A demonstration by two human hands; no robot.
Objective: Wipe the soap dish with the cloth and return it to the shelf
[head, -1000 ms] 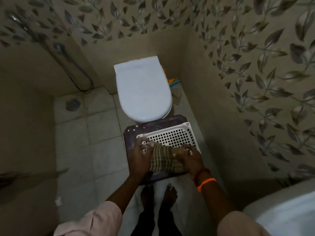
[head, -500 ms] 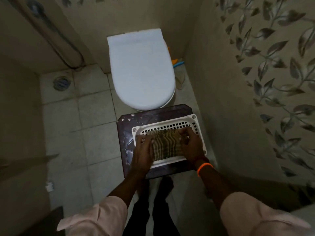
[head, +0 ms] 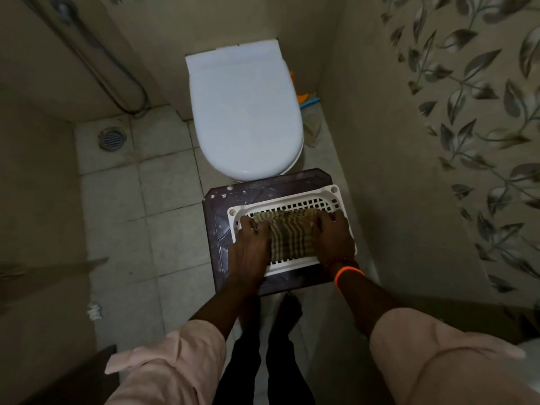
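A white perforated plastic soap dish (head: 309, 201), shaped like a shallow tray, lies flat on a dark brown stool (head: 233, 197) in front of the toilet. A striped brown-and-tan cloth (head: 289, 235) is spread inside it. My left hand (head: 251, 247) presses the cloth's left edge and my right hand (head: 333, 235) presses its right edge, fingers pointing toward the far rim. An orange band circles my right wrist. No shelf is in view.
A white toilet (head: 245, 112) with its lid down stands just beyond the stool. The leaf-patterned wall (head: 467, 127) runs close on the right. The tiled floor (head: 163, 229) with a round drain (head: 111, 138) lies to the left. My bare feet stand below the stool.
Both hands have pushed the cloth from the dish's near edge toward its far rim. The camera has tilted down and closer.
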